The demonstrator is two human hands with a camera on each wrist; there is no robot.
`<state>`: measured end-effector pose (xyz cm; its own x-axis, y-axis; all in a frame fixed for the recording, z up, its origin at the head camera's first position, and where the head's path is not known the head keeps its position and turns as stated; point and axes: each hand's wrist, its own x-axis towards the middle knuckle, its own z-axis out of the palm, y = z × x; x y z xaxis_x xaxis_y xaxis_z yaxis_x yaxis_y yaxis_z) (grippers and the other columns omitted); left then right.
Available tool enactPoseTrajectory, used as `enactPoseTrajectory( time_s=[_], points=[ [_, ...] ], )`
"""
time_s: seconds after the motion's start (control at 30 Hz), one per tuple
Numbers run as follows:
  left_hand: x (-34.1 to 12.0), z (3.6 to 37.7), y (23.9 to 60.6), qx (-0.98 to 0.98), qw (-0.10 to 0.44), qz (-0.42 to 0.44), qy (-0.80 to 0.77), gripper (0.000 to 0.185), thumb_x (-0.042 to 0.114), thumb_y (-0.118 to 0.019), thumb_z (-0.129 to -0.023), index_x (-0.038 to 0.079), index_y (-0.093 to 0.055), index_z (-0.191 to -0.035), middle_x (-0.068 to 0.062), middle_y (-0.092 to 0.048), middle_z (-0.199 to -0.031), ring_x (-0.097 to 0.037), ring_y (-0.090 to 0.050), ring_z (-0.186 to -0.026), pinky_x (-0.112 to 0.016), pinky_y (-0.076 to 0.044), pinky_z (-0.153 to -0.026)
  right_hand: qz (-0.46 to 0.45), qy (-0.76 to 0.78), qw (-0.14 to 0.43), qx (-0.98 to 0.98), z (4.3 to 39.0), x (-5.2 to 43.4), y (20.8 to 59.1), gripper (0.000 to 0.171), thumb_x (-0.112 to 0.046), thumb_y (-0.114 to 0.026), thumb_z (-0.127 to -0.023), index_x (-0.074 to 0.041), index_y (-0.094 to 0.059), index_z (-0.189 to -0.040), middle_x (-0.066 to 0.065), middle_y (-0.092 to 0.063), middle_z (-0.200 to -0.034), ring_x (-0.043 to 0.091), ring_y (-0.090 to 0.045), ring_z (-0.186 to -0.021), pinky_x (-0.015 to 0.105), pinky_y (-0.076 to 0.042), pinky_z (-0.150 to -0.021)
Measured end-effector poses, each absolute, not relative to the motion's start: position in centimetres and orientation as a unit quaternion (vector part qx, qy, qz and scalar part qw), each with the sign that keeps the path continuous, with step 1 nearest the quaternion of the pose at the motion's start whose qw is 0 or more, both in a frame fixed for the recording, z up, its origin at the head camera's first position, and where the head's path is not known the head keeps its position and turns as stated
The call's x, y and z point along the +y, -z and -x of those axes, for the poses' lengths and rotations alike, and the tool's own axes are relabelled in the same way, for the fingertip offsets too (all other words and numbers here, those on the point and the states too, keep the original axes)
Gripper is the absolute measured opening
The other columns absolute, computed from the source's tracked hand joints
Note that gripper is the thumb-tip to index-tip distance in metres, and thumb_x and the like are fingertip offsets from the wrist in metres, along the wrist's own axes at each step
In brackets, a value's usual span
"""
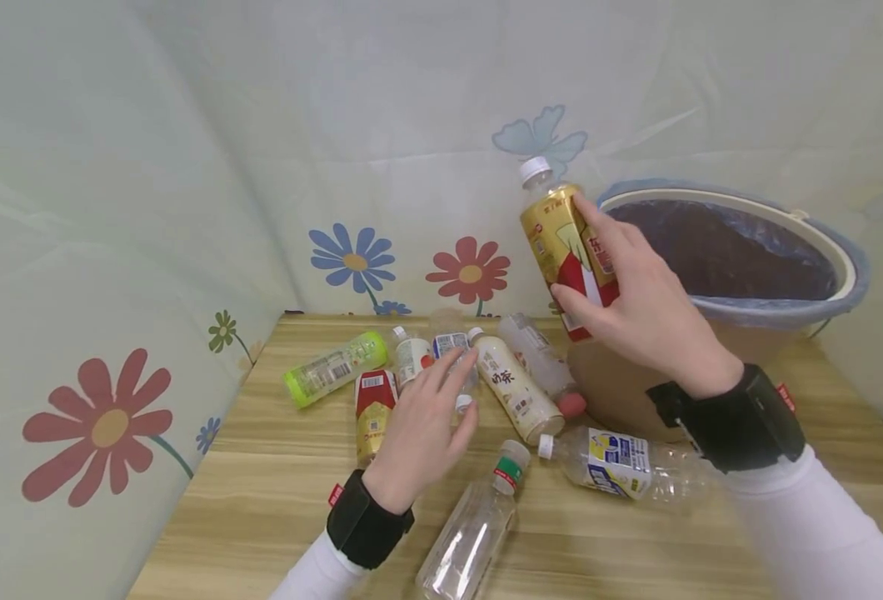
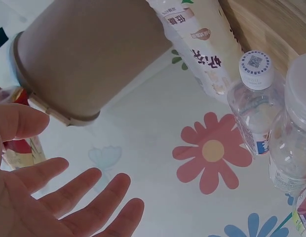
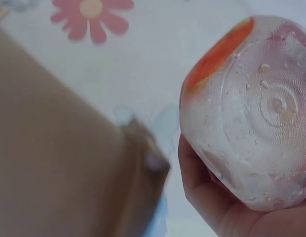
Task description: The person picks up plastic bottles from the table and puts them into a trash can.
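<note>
Gold-and-red bottle [image 1: 567, 250] sits gripped in our right hand [image 1: 640, 310] beside the bin [image 1: 734, 275]; our left hand [image 1: 422, 429] hovers, fingers [image 1: 452, 367] released, over bench bottles.

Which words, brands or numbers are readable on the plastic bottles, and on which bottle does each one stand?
"奶茶": cream-white lying bottle, label in the left wrist view.
Gold-and-red bottle gripped by the right hand: characters too partial to read.
Clear bottle with blue-yellow label: print too small.
Other labels: blurred.

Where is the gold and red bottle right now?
In the head view, the gold and red bottle is held up in the right hand, beside the bin rim.
</note>
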<state>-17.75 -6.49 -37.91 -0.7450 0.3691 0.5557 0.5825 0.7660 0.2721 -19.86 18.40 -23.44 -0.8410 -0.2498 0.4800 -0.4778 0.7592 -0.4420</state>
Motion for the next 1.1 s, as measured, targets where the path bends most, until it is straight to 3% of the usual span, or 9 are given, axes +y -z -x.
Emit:
enactPoseTrajectory(
  time_s=[0.27,0.43,0.57,0.87,1.1],
  points=[
    [-6.1,17.8,37.9,-0.911,0.231,0.264,0.218,0.060,0.020,-0.065,-0.096,0.011,-0.045,-0.151,-0.013,-0.052,-0.150,-0.032,-0.059,-0.130,-0.052,-0.052,-0.104,-0.127,-0.242,0.209,-0.939,21.7,21.8,19.9,0.089,-0.032,-0.065,-0.093,-0.029,-0.010,-0.164,0.033,-0.044,-0.136,0.046,-0.049,-0.107,0.066,-0.050,-0.080],
    [-6.0,17.7,37.9,-0.911,0.228,0.263,0.221,0.059,0.021,-0.065,-0.095,0.010,-0.046,-0.150,-0.013,-0.052,-0.151,-0.032,-0.058,-0.130,-0.052,-0.052,-0.105,-0.086,-0.214,0.187,-0.955,22.8,23.8,19.3,0.089,-0.035,-0.060,-0.094,-0.026,-0.006,-0.164,0.038,-0.037,-0.142,0.054,-0.049,-0.108,0.075,-0.046,-0.085],
    [-6.1,17.7,37.9,-0.912,0.226,0.261,0.221,0.058,0.022,-0.065,-0.096,0.010,-0.047,-0.149,-0.013,-0.051,-0.151,-0.032,-0.058,-0.131,-0.051,-0.052,-0.105,-0.061,-0.196,0.165,-0.965,23.4,25.3,19.3,0.088,-0.036,-0.058,-0.095,-0.027,-0.004,-0.164,0.041,-0.032,-0.146,0.057,-0.049,-0.106,0.076,-0.044,-0.082],
    [-6.2,17.7,38.0,-0.916,0.219,0.254,0.222,0.057,0.024,-0.065,-0.096,0.011,-0.048,-0.149,-0.012,-0.051,-0.152,-0.032,-0.057,-0.133,-0.050,-0.051,-0.107,-0.041,-0.158,0.133,-0.978,24.4,27.0,20.4,0.090,-0.038,-0.059,-0.093,-0.027,-0.003,-0.163,0.045,-0.035,-0.132,0.059,-0.051,-0.096,0.067,-0.046,-0.061],
    [-6.1,17.6,38.2,-0.915,0.221,0.255,0.223,0.058,0.024,-0.065,-0.096,0.012,-0.047,-0.150,-0.014,-0.052,-0.151,-0.031,-0.057,-0.133,-0.049,-0.051,-0.107,-0.030,-0.145,0.132,-0.980,24.5,27.6,21.2,0.084,-0.040,-0.058,-0.094,-0.024,-0.011,-0.162,0.043,-0.035,-0.128,0.063,-0.050,-0.097,0.071,-0.045,-0.061]
  ],
)
